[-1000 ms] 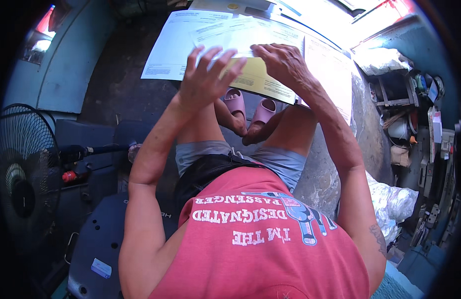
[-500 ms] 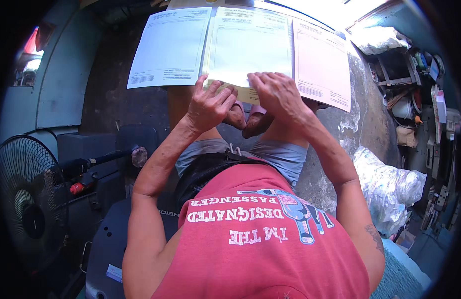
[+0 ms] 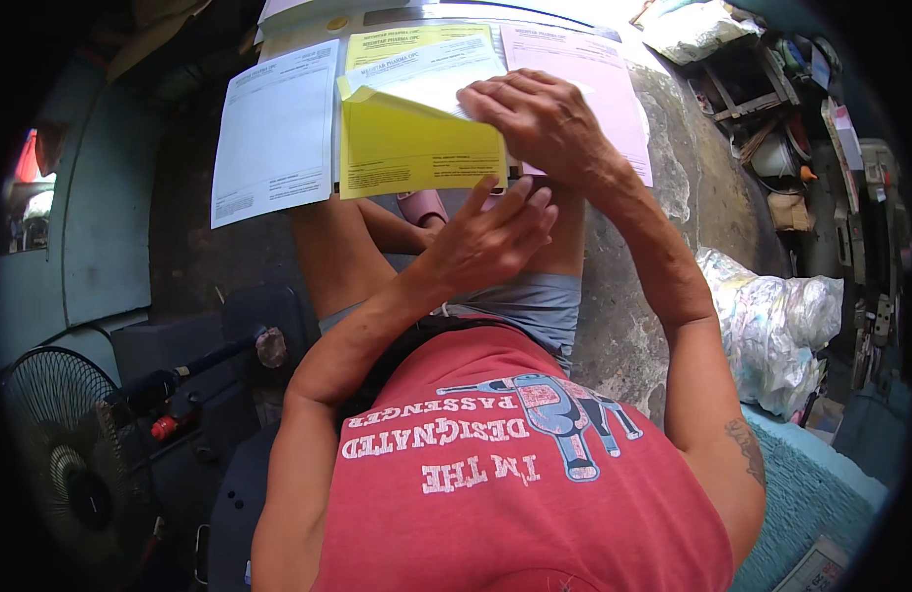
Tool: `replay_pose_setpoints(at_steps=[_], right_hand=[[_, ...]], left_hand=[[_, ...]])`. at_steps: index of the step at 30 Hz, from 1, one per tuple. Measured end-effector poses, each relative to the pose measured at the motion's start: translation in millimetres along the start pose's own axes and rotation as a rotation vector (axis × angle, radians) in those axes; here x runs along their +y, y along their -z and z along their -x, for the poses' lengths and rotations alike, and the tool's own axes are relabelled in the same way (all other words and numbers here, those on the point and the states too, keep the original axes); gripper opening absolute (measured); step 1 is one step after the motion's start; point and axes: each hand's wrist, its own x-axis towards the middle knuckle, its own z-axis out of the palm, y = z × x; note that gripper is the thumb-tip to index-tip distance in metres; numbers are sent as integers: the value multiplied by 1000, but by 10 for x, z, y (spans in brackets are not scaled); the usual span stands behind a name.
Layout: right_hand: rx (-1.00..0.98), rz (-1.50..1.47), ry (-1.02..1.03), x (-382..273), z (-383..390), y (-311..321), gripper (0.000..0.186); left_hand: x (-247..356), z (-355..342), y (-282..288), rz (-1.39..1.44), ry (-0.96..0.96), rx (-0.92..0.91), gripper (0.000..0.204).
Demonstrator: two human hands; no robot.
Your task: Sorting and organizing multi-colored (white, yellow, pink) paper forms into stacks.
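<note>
Three groups of printed forms lie side by side: white (image 3: 278, 138) on the left, yellow (image 3: 406, 158) in the middle and pink (image 3: 614, 109) on the right. On the yellow group lies a white sheet (image 3: 421, 64), its lower part bent up toward my right hand (image 3: 540, 118). The fingers of that hand are closed over the raised paper edge; the fingertips' exact grip is partly hidden. Just below the yellow form's lower right corner is my left hand (image 3: 500, 232), palm up with its fingers stretched apart, holding nothing I can see.
The forms rest on a table (image 3: 377, 18) whose near edge is above my knees. A fan (image 3: 66, 444) stands at the lower left beside dark machinery (image 3: 209, 395). Plastic-wrapped bundles (image 3: 771, 326) and a wooden frame (image 3: 742, 89) are on the right.
The lower part of the middle sheet has been raised, baring yellow paper. My left hand has moved down and right, off the sheet's edge. The view has shifted.
</note>
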Motion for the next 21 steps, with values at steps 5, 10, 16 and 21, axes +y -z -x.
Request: replay_pose_setpoints(at_steps=[5,10,16,21], right_hand=[[-45,116,-113,467,594,200,26],[-225,103,-362,487,1360,263,26],[-239,36,-422,4,1587,446,25],[-299,-22,-461,-151,1519,568,30]], left_hand=[[-125,-385,-589,-35,184,-218,66],[-213,-317,-746,-100,32,-132,35],[-215,-353,-722,102,139,-18,20],[-240,-396,-536,113,266,-50,29]])
